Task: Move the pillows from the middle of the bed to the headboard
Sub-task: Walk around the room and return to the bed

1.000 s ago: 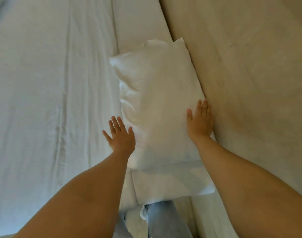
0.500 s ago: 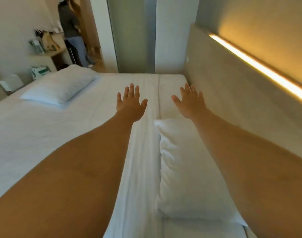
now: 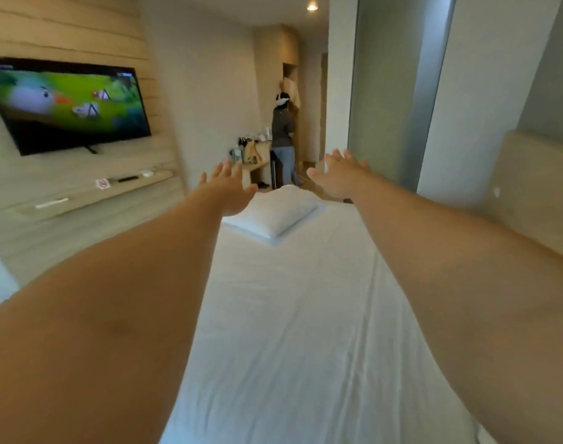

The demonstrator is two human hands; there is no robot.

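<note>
A white pillow (image 3: 275, 213) lies flat on the white bed (image 3: 305, 315), far from me near its far end. Both my arms stretch out over the sheet toward it. My left hand (image 3: 230, 190) hovers open just left of the pillow, fingers spread, its palm overlapping the pillow's near-left corner in the view. My right hand (image 3: 341, 176) is open too, fingers apart, above and right of the pillow, holding nothing. The beige padded headboard (image 3: 536, 193) runs along the right side. The pillow I set down before is out of view.
A wall-mounted television (image 3: 65, 104) plays on the left above a wooden shelf (image 3: 91, 193). Another person (image 3: 283, 139) stands at a cluttered desk (image 3: 257, 155) beyond the bed. A frosted glass panel (image 3: 385, 91) stands at the right.
My view swung up and left from the pillow at the headboard toward the other pillow. Both hands let go of the first pillow and now reach out open toward the far one.
</note>
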